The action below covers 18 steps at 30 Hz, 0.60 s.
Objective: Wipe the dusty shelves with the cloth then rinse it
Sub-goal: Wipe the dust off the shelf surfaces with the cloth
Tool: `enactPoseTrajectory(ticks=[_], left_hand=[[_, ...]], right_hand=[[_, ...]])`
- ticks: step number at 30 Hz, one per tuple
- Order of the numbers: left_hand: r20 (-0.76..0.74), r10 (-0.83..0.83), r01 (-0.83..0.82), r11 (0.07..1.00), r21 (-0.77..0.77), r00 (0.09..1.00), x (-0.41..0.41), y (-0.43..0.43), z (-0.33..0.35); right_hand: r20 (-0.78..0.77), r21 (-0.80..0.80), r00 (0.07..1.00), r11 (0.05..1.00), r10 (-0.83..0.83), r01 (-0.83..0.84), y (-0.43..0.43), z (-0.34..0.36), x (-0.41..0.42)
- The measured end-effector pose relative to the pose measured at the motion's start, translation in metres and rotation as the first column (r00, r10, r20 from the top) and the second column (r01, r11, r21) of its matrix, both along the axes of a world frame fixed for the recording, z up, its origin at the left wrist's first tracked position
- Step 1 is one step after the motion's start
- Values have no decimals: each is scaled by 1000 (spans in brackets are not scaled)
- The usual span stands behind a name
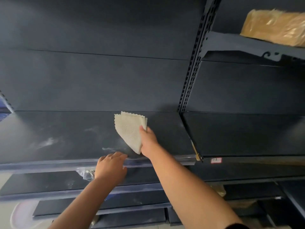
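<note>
Dark metal shelving unit filling view, slotted upright splitting two bays. Main shelf showing pale dust streaks; at least three lower shelves stepping down beneath. One wrapped tan package sitting on upper right shelf. One cloth, folded, hanging over main shelf, long axis running from rear-left edge toward near pointed corner. Right hand pinching cloth's right edge, fingers closed. Left hand resting open-fingered at shelf's front lip, gripping nothing.
</note>
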State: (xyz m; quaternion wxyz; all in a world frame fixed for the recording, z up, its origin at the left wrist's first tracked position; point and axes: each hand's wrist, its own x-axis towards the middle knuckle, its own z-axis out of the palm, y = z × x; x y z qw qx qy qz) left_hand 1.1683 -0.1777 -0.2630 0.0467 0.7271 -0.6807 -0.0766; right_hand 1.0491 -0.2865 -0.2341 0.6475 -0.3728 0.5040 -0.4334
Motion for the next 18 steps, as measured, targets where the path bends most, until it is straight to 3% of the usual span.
enactPoseTrajectory(ticks=[2,4,6,8,11,15,18], left_hand=[[5,-7,7,1000,2,1000,1,1,-1],[5,-18,18,1000,5,1000,2,1,-2],[3,-22,22,1000,5,1000,2,2,-3],[-4,-8,8,1000,11,1000,3,1,-2],[0,10,-10,1000,28,1000,1,0,-2],[-2,33,-33,999,33,999,1,-1,-2],[-27,54,-53,998,41,998,4,-3,0]], right_hand=[[139,15,979,989,-148,148,-6,13,-18],[138,-68,957,962,-253,265,-13,26,-53],[40,-224,934,908,-354,354,-23,35,-97],[-212,-440,840,816,-499,373,-35,39,-140],[-519,-598,622,769,-586,226,-56,23,-186],[-808,-433,436,901,-397,18,-87,-24,-190],[-916,-336,282,929,-285,-155,-99,-45,-150]])
